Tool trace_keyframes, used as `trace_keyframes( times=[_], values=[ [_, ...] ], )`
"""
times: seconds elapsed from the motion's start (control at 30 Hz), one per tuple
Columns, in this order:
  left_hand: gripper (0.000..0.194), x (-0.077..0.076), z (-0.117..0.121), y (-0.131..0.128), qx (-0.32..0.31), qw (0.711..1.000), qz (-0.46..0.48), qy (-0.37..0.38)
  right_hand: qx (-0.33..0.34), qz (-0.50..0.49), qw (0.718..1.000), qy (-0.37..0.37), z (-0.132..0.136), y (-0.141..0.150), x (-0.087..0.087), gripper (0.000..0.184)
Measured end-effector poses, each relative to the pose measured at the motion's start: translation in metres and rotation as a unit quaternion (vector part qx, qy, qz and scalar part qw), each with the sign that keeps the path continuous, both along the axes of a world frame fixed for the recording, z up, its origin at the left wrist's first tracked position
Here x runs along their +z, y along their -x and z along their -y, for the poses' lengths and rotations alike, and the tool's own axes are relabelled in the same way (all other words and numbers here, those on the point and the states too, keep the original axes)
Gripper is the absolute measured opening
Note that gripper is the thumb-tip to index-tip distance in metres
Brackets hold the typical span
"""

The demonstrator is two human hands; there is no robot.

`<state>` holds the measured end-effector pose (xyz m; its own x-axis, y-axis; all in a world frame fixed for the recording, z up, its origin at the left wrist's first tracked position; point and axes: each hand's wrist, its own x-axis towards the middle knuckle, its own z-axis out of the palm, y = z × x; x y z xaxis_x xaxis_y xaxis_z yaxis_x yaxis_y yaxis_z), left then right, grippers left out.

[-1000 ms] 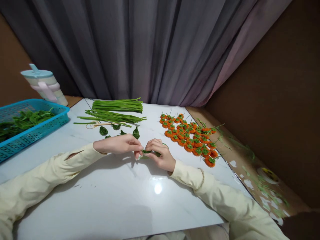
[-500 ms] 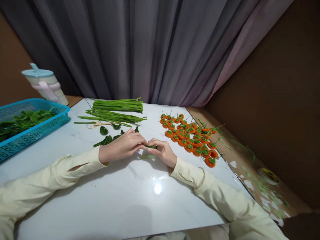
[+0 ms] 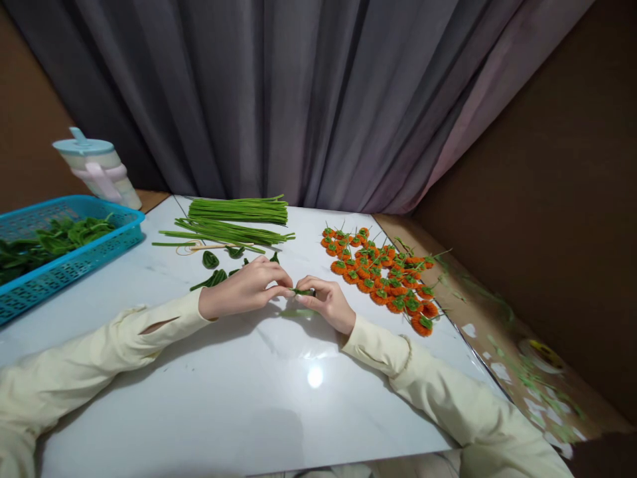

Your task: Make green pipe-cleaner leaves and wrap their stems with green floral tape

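Both my hands meet over the middle of the white table (image 3: 219, 405). Between them is a small dark green pipe-cleaner leaf (image 3: 305, 292), mostly covered by fingers. My left hand (image 3: 249, 287) pinches its left end between thumb and fingertips. My right hand (image 3: 328, 303) curls round the other end, thumb below and fingers above. Just behind my left hand lie several dark green pipe-cleaner leaves (image 3: 210, 259), some partly hidden by it. Farther back are two bundles of bright green pipe cleaners (image 3: 237, 210), with a thin wooden stick (image 3: 212, 246) near them.
Rows of small orange pipe-cleaner flowers (image 3: 379, 295) with green centres cover the right side. At left stands a blue plastic basket (image 3: 70, 257) of green leaves, with a lidded tumbler (image 3: 102, 169) behind. Grey curtains (image 3: 279, 99) hang at the back. Scraps and a tape roll (image 3: 541, 355) lie far right.
My left hand has shifted right and slightly up, uncovering leaves at its left side. My right hand has tightened its curl around the leaf. The view has turned slightly left.
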<state>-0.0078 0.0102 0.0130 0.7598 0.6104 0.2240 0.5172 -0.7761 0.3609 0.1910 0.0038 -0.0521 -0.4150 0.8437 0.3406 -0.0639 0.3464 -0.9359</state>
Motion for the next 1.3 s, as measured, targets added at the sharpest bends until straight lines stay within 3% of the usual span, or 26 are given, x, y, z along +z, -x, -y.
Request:
trace_keyframes(
  times=[0.17, 0.33, 0.57, 0.73, 0.93, 1.03, 1.1, 1.23, 1.3],
  values=[
    [0.013, -0.004, 0.000, 0.001, -0.017, 0.999, 0.032, -0.023, 0.007, -0.012, 1.000, 0.016, 0.000, 0.001, 0.000, 0.020],
    [0.017, -0.009, -0.001, 0.003, -0.039, 0.992, 0.059, -0.102, 0.017, -0.028, 0.998, 0.057, 0.000, 0.001, 0.003, 0.017],
    [0.019, -0.010, 0.000, 0.003, -0.098, 0.963, 0.094, -0.234, 0.079, -0.076, 0.981, 0.158, 0.000, -0.001, 0.007, 0.014],
    [0.017, -0.010, 0.000, 0.003, -0.130, 0.948, 0.118, -0.267, 0.102, -0.092, 0.972, 0.191, -0.002, -0.001, 0.007, 0.014],
    [0.028, -0.010, -0.002, 0.005, -0.166, 0.946, 0.113, -0.254, 0.128, -0.093, 0.964, 0.214, -0.003, -0.002, 0.008, 0.015],
    [0.021, -0.006, 0.001, 0.006, -0.172, 0.952, 0.114, -0.226, 0.131, -0.096, 0.962, 0.218, -0.003, -0.002, 0.006, 0.017],
    [0.012, -0.003, 0.002, 0.006, -0.137, 0.967, 0.124, -0.176, 0.125, -0.095, 0.963, 0.219, -0.004, -0.003, 0.005, 0.018],
    [0.024, 0.002, 0.002, 0.003, -0.026, 0.991, 0.129, -0.029, 0.115, -0.083, 0.966, 0.215, -0.005, -0.003, 0.003, 0.020],
    [0.028, 0.004, 0.001, 0.001, -0.010, 0.993, 0.111, 0.044, 0.118, -0.083, 0.967, 0.210, -0.005, -0.003, 0.003, 0.020]
  ],
)
